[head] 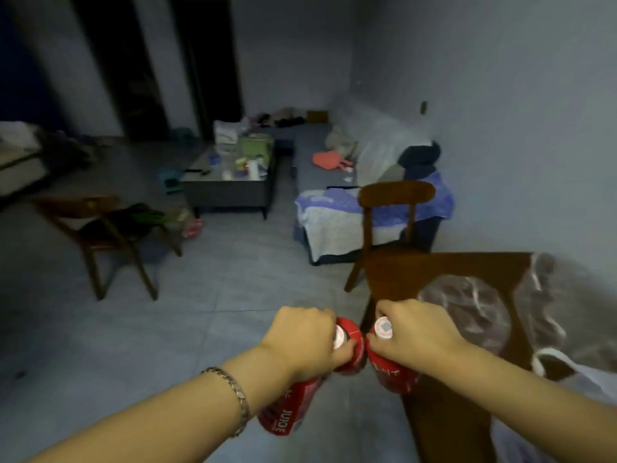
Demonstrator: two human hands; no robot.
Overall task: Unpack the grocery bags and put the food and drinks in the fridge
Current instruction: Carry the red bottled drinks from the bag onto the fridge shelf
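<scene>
My left hand (302,339) grips the neck of a red juice bottle (287,412) with a white cap, hanging over the floor. My right hand (414,332) grips the neck of a second red juice bottle (395,375), also white-capped, at the near edge of the wooden table (434,272). The two bottles almost touch at their shoulders. Clear plastic grocery bags (467,315) lie crumpled on the table to the right of my right hand. No fridge is in sight.
A wooden chair (394,202) stands behind the table, another chair (100,228) at left. A cluttered coffee table (230,182) and a sofa with a blanket (337,212) fill the far side. Grey tiled floor (217,295) lies open ahead. The room is dim.
</scene>
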